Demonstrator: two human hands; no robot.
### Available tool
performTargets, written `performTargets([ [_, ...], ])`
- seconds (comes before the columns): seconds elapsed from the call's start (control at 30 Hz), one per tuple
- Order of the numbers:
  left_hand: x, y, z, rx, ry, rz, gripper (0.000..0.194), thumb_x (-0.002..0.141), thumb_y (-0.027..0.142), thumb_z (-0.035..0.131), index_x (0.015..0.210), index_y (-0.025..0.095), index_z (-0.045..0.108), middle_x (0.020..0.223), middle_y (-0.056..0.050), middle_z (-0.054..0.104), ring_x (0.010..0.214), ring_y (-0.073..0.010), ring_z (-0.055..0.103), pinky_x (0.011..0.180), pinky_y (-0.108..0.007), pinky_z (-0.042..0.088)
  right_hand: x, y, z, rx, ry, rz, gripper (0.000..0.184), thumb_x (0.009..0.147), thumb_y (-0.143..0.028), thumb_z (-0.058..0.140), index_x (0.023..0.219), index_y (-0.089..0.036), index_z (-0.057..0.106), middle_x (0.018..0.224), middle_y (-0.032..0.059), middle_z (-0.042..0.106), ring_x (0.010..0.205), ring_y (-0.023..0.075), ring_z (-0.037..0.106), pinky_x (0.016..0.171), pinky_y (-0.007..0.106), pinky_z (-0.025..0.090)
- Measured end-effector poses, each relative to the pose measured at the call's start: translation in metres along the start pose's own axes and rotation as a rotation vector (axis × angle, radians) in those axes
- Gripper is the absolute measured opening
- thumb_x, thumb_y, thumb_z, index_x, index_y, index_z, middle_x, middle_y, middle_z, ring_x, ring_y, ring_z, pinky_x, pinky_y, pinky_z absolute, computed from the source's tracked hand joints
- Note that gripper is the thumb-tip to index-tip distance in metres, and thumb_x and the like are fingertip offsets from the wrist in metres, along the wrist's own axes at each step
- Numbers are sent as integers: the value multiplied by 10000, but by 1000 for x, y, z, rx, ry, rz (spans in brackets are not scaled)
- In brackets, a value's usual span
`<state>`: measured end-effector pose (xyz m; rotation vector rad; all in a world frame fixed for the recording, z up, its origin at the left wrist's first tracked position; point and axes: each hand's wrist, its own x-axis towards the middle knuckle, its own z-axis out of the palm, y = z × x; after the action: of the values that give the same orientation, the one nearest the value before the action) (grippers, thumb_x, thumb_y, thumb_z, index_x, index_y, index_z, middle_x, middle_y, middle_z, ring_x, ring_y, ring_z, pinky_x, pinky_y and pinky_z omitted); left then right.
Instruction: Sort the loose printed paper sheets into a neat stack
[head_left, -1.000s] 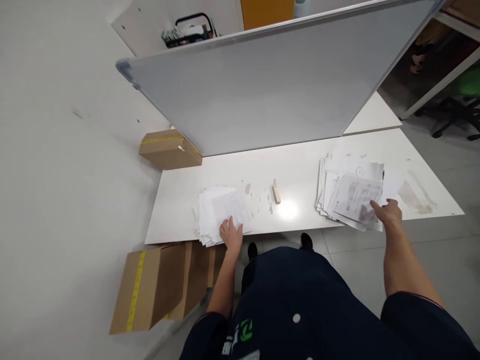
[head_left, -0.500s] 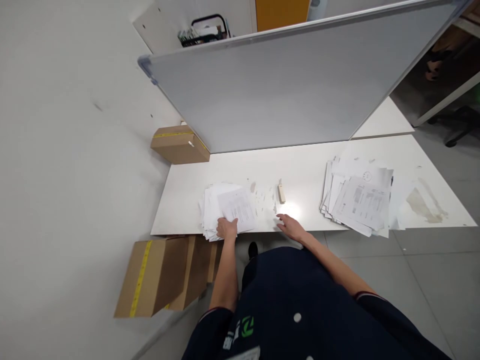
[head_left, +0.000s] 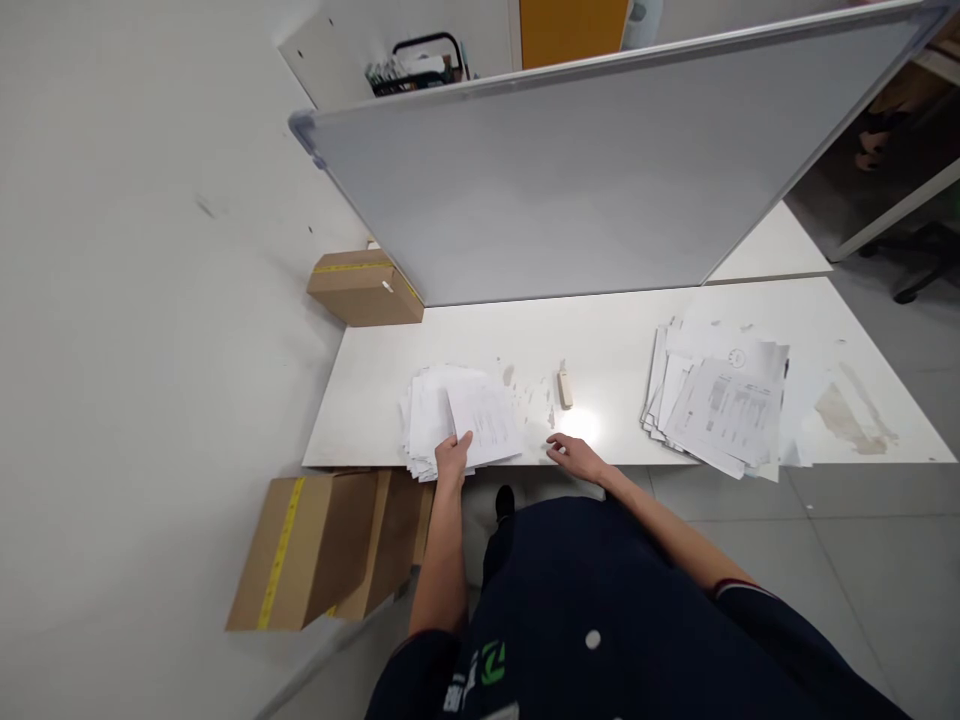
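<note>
My left hand (head_left: pixel 451 458) pinches the near-left corner of a printed sheet of paper (head_left: pixel 486 420), thumb on top. That sheet lies tilted over the right part of a loose pile of white papers (head_left: pixel 429 410) on the white table (head_left: pixel 600 340). Above the table's front edge, my right hand (head_left: pixel 573 456) is empty with its fingers apart and slightly curled. A small beige block-like object (head_left: pixel 565 390) lies just beyond it; I cannot make out its kind.
Another paper stack (head_left: pixel 720 400) lies on the table's right. A whiteboard (head_left: pixel 555 190) stands along the back. One cardboard box (head_left: pixel 367 290) sits at the back left corner; open cardboard boxes (head_left: pixel 289 555) stand below the left front edge. Brown stains (head_left: pixel 847 415) mark the far right.
My left hand has lifted the sheet's edge and shifted it slightly right on the pile. The right hand has moved a little left.
</note>
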<state>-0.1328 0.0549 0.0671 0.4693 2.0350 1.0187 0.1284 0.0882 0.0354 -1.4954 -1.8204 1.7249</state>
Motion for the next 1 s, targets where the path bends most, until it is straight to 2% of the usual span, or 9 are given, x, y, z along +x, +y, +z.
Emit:
performTargets([
  [0.13,-19,11,8,-199,-126,-28,384,506,396,737,718,91,638,595,-39,622,606,-163,594,567,-285,479,8,-12,1,259,2,116,429,804,-554,417,996,-187,530,957,105,603,679,160,597,571,277,472],
  [0.23,-33,17,17,-272,-222,-25,429,476,402,763,744,85,655,626,-54,640,625,-166,602,599,-302,496,11,-21,-1,439,-22,175,509,780,-635,378,916,-172,539,869,113,619,642,161,594,540,286,489],
  [0.4,-50,16,28,-281,-339,7,412,483,405,768,722,91,649,626,-41,639,590,-145,583,568,-277,476,16,-26,-2,613,75,195,422,701,-610,525,735,-191,480,677,42,582,587,131,553,543,266,478],
  [0.57,-58,8,28,-216,-350,32,353,497,417,761,578,118,590,498,19,546,495,-103,506,460,-214,381,16,-18,-4,626,212,150,401,600,-517,655,589,-203,407,515,-27,468,471,97,439,450,228,385],
  [0.67,-61,6,27,-231,-369,29,372,575,485,697,615,129,597,533,7,560,526,-111,523,483,-218,394,13,-15,-7,576,267,93,407,592,-490,671,529,-201,390,453,-58,375,428,74,335,404,209,283],
  [0.8,-60,8,29,-361,-447,-1,447,629,538,631,804,127,635,701,-52,636,645,-145,581,597,-267,460,9,-16,-13,524,262,28,393,619,-490,651,517,-195,413,453,-60,363,434,71,309,413,210,245],
  [1.0,-54,10,30,-340,-426,28,379,553,462,711,689,118,625,602,-11,593,543,-92,514,562,-237,429,5,-21,-23,516,201,-11,376,663,-515,606,560,-190,447,477,-53,412,439,77,346,428,213,265],
])
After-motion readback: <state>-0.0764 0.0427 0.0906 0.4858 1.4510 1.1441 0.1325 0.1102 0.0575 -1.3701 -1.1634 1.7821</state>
